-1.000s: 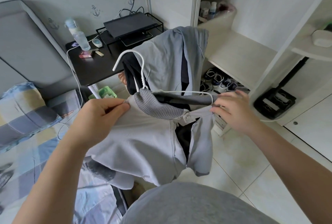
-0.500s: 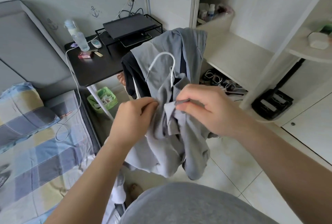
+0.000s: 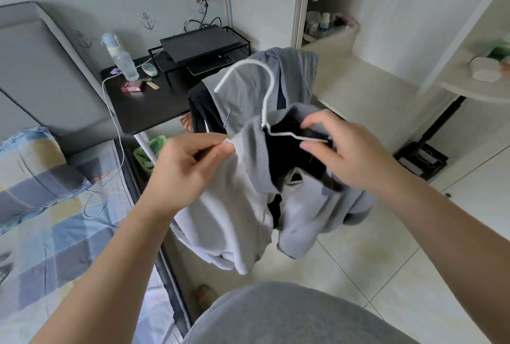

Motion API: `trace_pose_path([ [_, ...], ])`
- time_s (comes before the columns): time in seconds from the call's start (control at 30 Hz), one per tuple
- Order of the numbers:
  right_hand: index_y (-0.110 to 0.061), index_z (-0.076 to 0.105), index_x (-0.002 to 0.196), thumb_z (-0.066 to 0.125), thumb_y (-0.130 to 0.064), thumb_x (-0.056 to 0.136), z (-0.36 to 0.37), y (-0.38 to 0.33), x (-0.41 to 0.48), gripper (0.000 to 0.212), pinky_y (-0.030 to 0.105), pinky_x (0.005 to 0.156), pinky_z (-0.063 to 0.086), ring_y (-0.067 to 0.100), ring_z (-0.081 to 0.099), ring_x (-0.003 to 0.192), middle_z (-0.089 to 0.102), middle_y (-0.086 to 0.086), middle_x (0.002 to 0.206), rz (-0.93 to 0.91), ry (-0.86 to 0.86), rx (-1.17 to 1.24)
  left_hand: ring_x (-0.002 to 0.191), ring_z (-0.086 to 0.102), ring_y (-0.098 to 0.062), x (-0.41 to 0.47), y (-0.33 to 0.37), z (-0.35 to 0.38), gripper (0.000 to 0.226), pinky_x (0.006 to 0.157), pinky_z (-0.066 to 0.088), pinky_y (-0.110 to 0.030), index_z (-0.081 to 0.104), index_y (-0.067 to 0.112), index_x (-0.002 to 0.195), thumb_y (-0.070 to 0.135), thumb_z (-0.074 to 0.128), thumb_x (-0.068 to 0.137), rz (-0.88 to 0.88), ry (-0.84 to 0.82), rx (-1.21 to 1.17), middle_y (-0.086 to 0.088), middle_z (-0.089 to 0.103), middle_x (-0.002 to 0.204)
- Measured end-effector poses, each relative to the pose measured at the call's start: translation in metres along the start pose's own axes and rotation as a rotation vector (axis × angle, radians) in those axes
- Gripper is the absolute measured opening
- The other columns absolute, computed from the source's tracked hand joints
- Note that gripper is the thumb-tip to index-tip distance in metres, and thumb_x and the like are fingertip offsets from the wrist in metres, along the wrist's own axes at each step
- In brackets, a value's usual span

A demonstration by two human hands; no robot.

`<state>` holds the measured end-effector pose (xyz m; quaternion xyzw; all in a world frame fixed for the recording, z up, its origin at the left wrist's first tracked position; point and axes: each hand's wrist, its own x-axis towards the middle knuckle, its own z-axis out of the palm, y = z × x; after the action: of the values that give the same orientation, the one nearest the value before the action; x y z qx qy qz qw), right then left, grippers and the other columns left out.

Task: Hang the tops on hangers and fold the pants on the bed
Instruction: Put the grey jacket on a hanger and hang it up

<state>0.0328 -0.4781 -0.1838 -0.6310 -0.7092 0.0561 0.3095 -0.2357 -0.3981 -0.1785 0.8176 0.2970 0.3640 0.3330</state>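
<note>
– Top point(image 3: 237, 205) count, and where?
– One. Held up mid-air at frame centre, over the tiled floor point(image 3: 386, 274), with the bed point(image 3: 55, 233) off at 8 o'clock. Not touching the bed.
– Material?
– Smooth pale grey cloth, darker grey ribbed knit collar, black lining inside. Front hangs open with a seam line down the middle. Body sags in loose folds.
– Hangers?
– One hanger point(image 3: 266, 100), thin white wire. Curved hook sticks out of the collar at 12 o'clock, and one straight arm runs toward 3 o'clock inside the neck.
– Hands?
– Two, bare. Left hand point(image 3: 187, 167), at 9 o'clock of the top, pinches the pale shoulder edge between thumb and forefinger. Right hand point(image 3: 347, 155), at 3 o'clock, has thumb and fingers curled round the other shoulder, where the wire arm ends.
– Other clothes?
– Draped garments point(image 3: 292, 78) behind at 12 o'clock, one grey and one black visible. Can't tell what they hang on.
– Background?
– One black flat surface point(image 3: 143, 106) at 11 o'clock. On it: one clear plastic bottle point(image 3: 121, 59), one small red box point(image 3: 132, 86), one white cable point(image 3: 110, 100) trailing down to the bed.
</note>
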Motion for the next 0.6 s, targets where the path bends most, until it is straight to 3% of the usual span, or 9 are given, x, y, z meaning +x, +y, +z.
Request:
trace_pose_path([
  [0.03,-0.028,0.052,0.114,0.054,-0.047,0.094,0.003,-0.007,-0.001,0.027,0.028,0.057,0.038,0.001,0.052,0.058,0.057,-0.018,0.067,-0.032,-0.008,0.011,0.057,0.027,-0.015,0.003,0.001,0.004,0.044,0.053,0.025,-0.029,0.040,0.002,0.062,0.011,0.056,0.101,0.035,-0.039,0.024,-0.009,0.028,0.060],
  [0.1,-0.024,0.054,0.108,0.051,-0.048,0.094,0.012,-0.019,0.000,0.029,0.038,0.057,0.042,0.010,0.052,0.055,0.058,-0.005,0.065,-0.059,-0.043,0.104,0.057,0.035,-0.021,0.007,-0.002,0.014,0.040,0.054,0.033,-0.036,0.046,0.008,0.064,0.016,0.055,0.102,0.093,-0.102,0.084,-0.003,0.034,0.059],
  [0.2,-0.015,0.059,0.093,0.055,-0.039,0.097,0.020,-0.027,0.005,0.024,0.046,0.059,0.045,0.024,0.051,0.057,0.057,0.004,0.065,-0.035,-0.022,0.259,0.062,0.041,-0.019,0.009,-0.011,0.021,0.037,0.059,0.039,-0.039,0.055,0.005,0.069,0.023,0.055,0.101,0.095,-0.140,0.114,0.000,0.041,0.062],
  [0.27,-0.010,0.058,0.081,0.057,-0.030,0.099,0.017,-0.026,0.007,0.027,0.044,0.056,0.040,0.023,0.042,0.055,0.047,0.006,0.060,-0.032,-0.022,0.313,0.066,0.047,-0.011,0.009,-0.013,0.015,0.032,0.063,0.040,-0.028,0.065,0.005,0.077,0.026,0.056,0.100,0.094,-0.139,0.112,0.005,0.050,0.066],
  [0.33,-0.007,0.057,0.076,0.057,-0.031,0.098,0.011,-0.019,0.008,0.032,0.045,0.058,0.038,0.025,0.041,0.057,0.045,0.009,0.061,-0.007,-0.024,0.334,0.068,0.053,-0.003,0.009,-0.017,0.002,0.020,0.066,0.038,-0.015,0.072,0.022,0.086,0.021,0.057,0.100,0.073,-0.110,0.092,0.017,0.057,0.071],
  [0.4,-0.006,0.061,0.078,0.054,-0.039,0.094,0.001,-0.011,0.011,0.037,0.045,0.064,0.040,0.028,0.046,0.062,0.050,0.014,0.065,0.041,-0.003,0.351,0.061,0.046,0.001,0.007,-0.023,-0.011,0.036,0.061,0.035,-0.015,0.061,0.040,0.076,0.014,0.056,0.101,-0.002,-0.049,0.083,0.020,0.051,0.064],
  [0.47,-0.007,0.067,0.080,0.052,-0.041,0.092,-0.006,-0.004,0.011,0.039,0.035,0.069,0.044,0.024,0.053,0.069,0.058,0.012,0.075,0.030,-0.007,0.354,0.057,0.037,-0.002,0.005,-0.036,-0.019,0.034,0.056,0.031,-0.019,0.056,0.031,0.068,0.019,0.056,0.100,-0.120,0.049,0.063,0.015,0.043,0.061],
  [0.53,-0.010,0.069,0.079,0.054,-0.039,0.090,-0.007,-0.001,0.011,0.035,0.022,0.077,0.043,0.015,0.058,0.082,0.059,0.004,0.093,-0.014,-0.055,0.349,0.058,0.033,-0.006,0.004,-0.045,-0.020,0.031,0.054,0.028,-0.021,0.052,0.010,0.071,0.024,0.053,0.098,-0.202,0.106,0.087,0.005,0.037,0.063],
  [0.6,-0.015,0.071,0.078,0.055,-0.042,0.088,-0.005,0.001,0.011,0.033,0.024,0.084,0.045,0.013,0.058,0.093,0.056,-0.005,0.109,-0.012,-0.109,0.340,0.057,0.030,-0.006,0.003,-0.048,-0.013,0.038,0.052,0.026,-0.020,0.042,-0.002,0.072,0.020,0.051,0.102,-0.242,0.118,0.101,0.002,0.032,0.063],
])
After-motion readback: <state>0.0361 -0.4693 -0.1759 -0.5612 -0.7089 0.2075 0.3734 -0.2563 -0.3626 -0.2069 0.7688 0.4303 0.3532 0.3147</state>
